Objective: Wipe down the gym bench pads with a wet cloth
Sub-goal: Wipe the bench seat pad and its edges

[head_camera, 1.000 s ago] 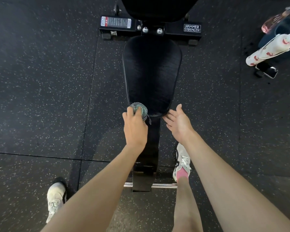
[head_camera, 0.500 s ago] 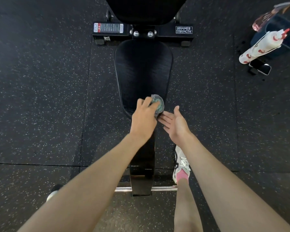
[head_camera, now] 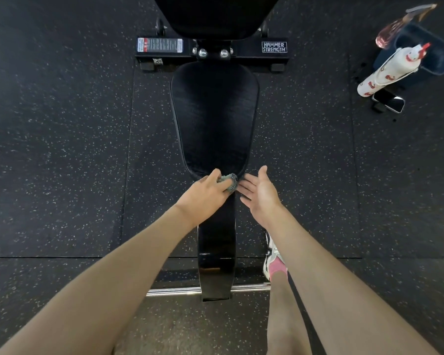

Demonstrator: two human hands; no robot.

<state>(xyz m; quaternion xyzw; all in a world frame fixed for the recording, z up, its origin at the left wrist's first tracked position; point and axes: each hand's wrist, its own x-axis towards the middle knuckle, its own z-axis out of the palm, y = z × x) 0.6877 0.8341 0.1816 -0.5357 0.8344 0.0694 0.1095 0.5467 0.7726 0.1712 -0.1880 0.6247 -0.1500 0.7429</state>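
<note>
Held: a bunched grey-green textured cloth (head_camera: 228, 181), gripped under the curled fingers of my left hand (head_camera: 205, 194) at the near tip of the black tapered padded bench seat (head_camera: 214, 116), with my right hand (head_camera: 260, 194) just right of it, fingers straight and spread, holding nothing.

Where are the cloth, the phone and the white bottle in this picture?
cloth (head_camera: 230, 182), head view, bunched part beyond the fingers.
phone (head_camera: 390, 101), head view, middle of its screen.
white bottle (head_camera: 387, 73), head view, middle of its body.
</note>
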